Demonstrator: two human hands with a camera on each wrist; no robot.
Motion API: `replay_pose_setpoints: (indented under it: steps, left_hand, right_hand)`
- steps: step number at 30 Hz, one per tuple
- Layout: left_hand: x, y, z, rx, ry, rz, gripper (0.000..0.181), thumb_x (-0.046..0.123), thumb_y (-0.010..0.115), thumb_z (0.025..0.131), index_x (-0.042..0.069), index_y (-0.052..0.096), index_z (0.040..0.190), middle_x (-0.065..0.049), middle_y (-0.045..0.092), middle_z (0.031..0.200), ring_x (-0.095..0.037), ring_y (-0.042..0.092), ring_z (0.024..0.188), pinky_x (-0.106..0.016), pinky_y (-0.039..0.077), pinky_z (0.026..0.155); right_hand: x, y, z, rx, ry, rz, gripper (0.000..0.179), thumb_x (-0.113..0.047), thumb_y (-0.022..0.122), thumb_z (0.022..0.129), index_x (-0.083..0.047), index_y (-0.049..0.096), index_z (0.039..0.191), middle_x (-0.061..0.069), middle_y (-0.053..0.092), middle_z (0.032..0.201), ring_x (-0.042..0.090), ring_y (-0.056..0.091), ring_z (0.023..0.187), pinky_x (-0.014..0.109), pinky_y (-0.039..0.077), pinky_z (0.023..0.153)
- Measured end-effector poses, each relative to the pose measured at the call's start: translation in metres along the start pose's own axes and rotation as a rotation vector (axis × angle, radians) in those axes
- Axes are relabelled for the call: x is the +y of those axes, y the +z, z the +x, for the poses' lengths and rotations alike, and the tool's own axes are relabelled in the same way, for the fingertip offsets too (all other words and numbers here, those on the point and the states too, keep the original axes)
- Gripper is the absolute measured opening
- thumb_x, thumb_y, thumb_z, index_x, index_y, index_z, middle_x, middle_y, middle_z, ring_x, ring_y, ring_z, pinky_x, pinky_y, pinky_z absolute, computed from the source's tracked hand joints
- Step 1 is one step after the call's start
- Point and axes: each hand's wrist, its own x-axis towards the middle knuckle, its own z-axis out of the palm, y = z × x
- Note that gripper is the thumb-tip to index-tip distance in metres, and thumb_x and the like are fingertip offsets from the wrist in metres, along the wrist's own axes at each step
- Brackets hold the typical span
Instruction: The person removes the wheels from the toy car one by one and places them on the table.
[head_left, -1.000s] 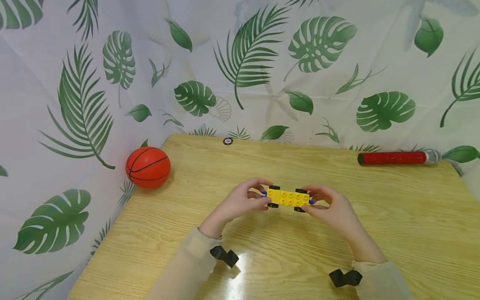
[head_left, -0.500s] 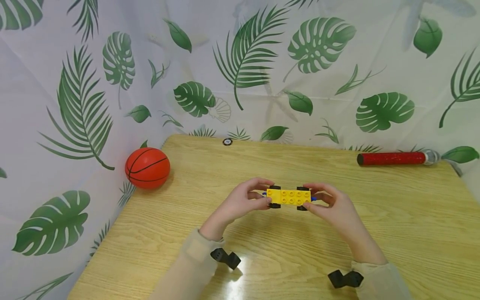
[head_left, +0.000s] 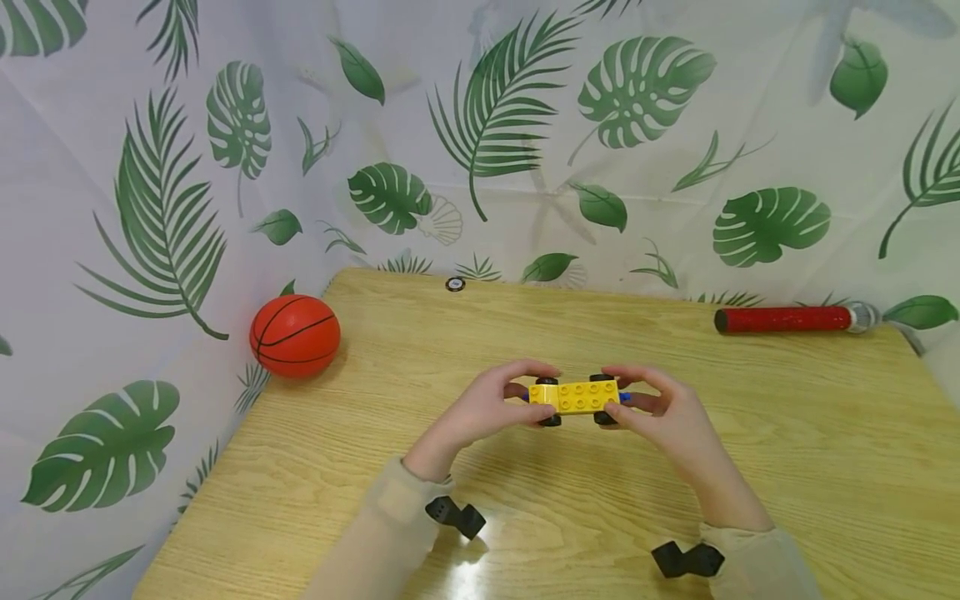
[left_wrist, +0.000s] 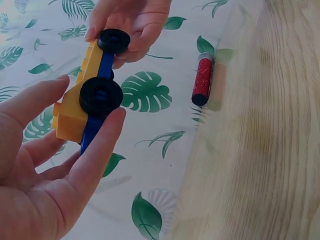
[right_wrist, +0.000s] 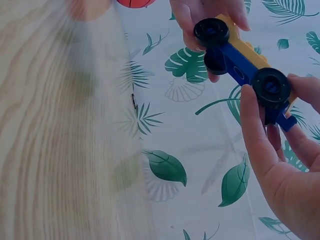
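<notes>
A yellow toy car (head_left: 577, 397) with a studded top, black wheels and a blue underside is held up over the table between both hands. My left hand (head_left: 498, 400) grips its left end, thumb on the near side and fingers around the far wheel. At the other end my right hand (head_left: 667, 408) pinches the car by its wheels, beside a small blue hook. In the left wrist view the toy car (left_wrist: 87, 95) shows its side wheels. Its blue base shows in the right wrist view, where the right-hand fingers (right_wrist: 257, 125) reach under a wheel.
An orange-red toy basketball (head_left: 296, 336) lies at the table's left edge. At the back right rests a red microphone-like stick (head_left: 783, 319) with a silver end. A small black-and-white disc (head_left: 455, 284) sits by the back edge of the wooden table (head_left: 420, 325), before a leaf-patterned cloth (head_left: 525, 167).
The car has tilted slightly in the hands. My left thumb and fingers have shifted right along its left end, while the right hand keeps nearly the same place.
</notes>
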Motion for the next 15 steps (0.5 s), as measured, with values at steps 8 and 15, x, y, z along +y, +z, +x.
replay_pose_setpoints:
  steps: [8, 15]
  left_hand:
    - [0.0010, 0.0022, 0.0003, -0.026, 0.036, 0.073, 0.046, 0.016, 0.074, 0.089, 0.014, 0.061, 0.133, -0.004, 0.057, 0.135, -0.017, 0.065, 0.092, -0.029, 0.060, 0.075]
    - [0.0032, 0.0031, 0.0002, -0.036, 0.055, 0.140, 0.045, 0.021, 0.076, 0.089, 0.022, 0.063, 0.132, 0.001, 0.060, 0.135, -0.014, 0.063, 0.085, -0.025, 0.056, 0.070]
  right_hand:
    - [-0.0023, 0.0023, 0.0007, -0.028, -0.031, 0.070, 0.044, -0.005, 0.065, 0.094, 0.006, 0.052, 0.135, -0.002, 0.052, 0.124, 0.007, 0.068, 0.098, 0.030, 0.061, 0.076]
    - [-0.0036, 0.0031, 0.0018, -0.036, -0.041, 0.115, 0.041, -0.004, 0.064, 0.095, 0.002, 0.054, 0.134, -0.003, 0.052, 0.127, 0.006, 0.066, 0.103, 0.031, 0.061, 0.077]
